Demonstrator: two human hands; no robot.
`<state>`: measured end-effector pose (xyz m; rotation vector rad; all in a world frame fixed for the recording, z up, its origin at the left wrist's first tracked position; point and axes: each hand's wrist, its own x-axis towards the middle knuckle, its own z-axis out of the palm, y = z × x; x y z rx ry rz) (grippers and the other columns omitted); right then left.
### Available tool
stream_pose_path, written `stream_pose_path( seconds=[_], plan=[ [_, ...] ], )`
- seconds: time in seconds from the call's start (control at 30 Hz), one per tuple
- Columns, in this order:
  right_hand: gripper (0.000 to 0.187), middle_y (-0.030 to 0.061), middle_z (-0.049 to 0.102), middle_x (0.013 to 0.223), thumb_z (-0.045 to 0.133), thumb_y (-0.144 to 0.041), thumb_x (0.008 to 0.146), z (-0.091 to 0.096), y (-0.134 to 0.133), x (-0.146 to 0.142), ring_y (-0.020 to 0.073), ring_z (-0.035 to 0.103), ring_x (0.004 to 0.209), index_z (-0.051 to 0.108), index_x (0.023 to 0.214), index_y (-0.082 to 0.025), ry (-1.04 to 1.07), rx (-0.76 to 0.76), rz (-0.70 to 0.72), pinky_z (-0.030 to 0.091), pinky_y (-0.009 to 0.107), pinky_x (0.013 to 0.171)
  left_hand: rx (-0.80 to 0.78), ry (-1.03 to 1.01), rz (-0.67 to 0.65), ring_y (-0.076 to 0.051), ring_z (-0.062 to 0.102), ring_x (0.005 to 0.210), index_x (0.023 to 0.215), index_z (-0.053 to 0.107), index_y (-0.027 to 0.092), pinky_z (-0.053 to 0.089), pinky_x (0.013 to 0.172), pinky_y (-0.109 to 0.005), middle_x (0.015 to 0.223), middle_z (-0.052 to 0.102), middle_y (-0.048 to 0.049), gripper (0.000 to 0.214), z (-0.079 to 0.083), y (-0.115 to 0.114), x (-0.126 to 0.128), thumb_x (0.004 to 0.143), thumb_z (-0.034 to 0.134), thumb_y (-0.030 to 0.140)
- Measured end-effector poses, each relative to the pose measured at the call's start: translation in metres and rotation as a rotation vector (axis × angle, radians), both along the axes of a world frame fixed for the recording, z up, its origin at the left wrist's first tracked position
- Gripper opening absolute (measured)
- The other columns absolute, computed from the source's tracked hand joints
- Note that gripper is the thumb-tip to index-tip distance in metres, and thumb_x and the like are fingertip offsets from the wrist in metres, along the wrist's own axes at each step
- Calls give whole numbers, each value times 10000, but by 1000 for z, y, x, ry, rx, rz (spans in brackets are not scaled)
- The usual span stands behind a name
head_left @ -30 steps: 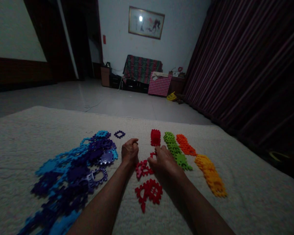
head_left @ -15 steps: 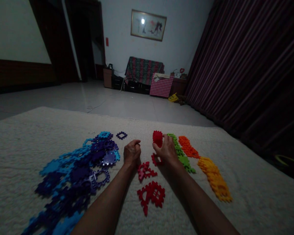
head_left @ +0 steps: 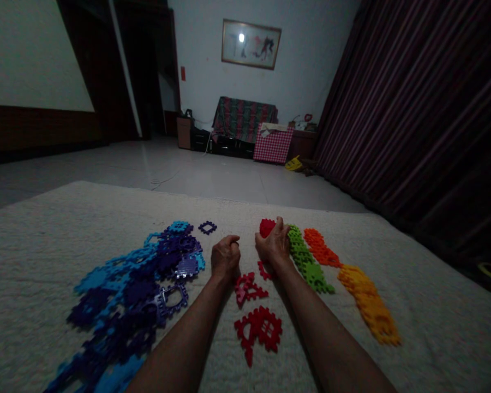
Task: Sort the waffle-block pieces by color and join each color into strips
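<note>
My right hand (head_left: 274,244) lies curled over a small stack of red puzzle tiles (head_left: 265,226) on the cream rug (head_left: 57,240), fingers wrapped round it. My left hand (head_left: 226,255) rests beside it as a closed fist; what it holds, if anything, is hidden. More loose red tiles (head_left: 259,329) lie between my forearms, with a smaller red piece (head_left: 247,288) just below my left hand. Right of my right hand run rows of green tiles (head_left: 306,261), orange tiles (head_left: 319,246) and yellow tiles (head_left: 370,304).
A heap of blue and purple tiles (head_left: 139,284) spreads on the rug at the left, with one purple tile (head_left: 208,227) apart. Beyond the rug are a grey floor, a covered cabinet (head_left: 245,123), a checked cloth (head_left: 272,144) and a dark striped curtain (head_left: 413,120) on the right.
My right hand moved forward from the loose red tiles up onto the red stack and closed over it. My left fist stayed about where it was.
</note>
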<state>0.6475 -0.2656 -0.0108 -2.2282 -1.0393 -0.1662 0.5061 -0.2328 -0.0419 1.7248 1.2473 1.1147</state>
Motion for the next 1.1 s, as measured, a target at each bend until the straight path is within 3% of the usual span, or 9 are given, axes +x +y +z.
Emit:
stream_pose_path(
  seconds=[0.37,0.53,0.63,0.77,0.87,1.1],
  plan=[
    [681,194,482,1223,622,-218,755,-7,-11,7,302,576,1064,370,1381,-119,-10,35,48,467,386,895,-15,18,-11,-177,727,923,1029,760,170,543,874,-261,1015,772,-67,370,4,-2,0,797,474,132],
    [493,106,592,1046,660,-322,732,9,-19,12,248,606,913,557,1189,-170,46,-145,276,482,347,804,-12,11,-12,-181,722,946,1038,757,174,540,889,-273,1017,770,-67,368,4,-3,-1,810,470,142],
    [403,120,592,1114,640,-323,764,23,-12,22,254,595,1003,606,1139,-179,-48,-169,315,468,346,870,-17,18,-13,-184,724,941,1045,755,178,541,890,-279,1000,771,-65,369,4,-2,-1,811,472,146],
    [599,136,502,1367,635,-174,719,32,7,39,290,492,1239,528,1307,-199,-216,-334,357,421,386,992,-20,19,-12,-187,722,943,1032,756,174,539,892,-284,1010,769,-68,367,3,-1,0,808,468,134],
    [701,129,459,1444,658,-174,691,31,20,52,324,422,1317,479,1367,-232,-235,-493,385,399,464,1020,-11,22,-10,-188,717,952,1035,755,169,537,892,-284,1028,767,-73,369,4,-2,0,812,464,128],
    [763,141,533,1416,669,-228,688,35,31,71,347,469,1302,453,1421,-228,-211,-543,410,408,491,1009,6,65,-4,-192,714,942,1045,757,182,533,881,-281,1018,771,-72,364,6,-5,-1,819,476,136]
  ],
)
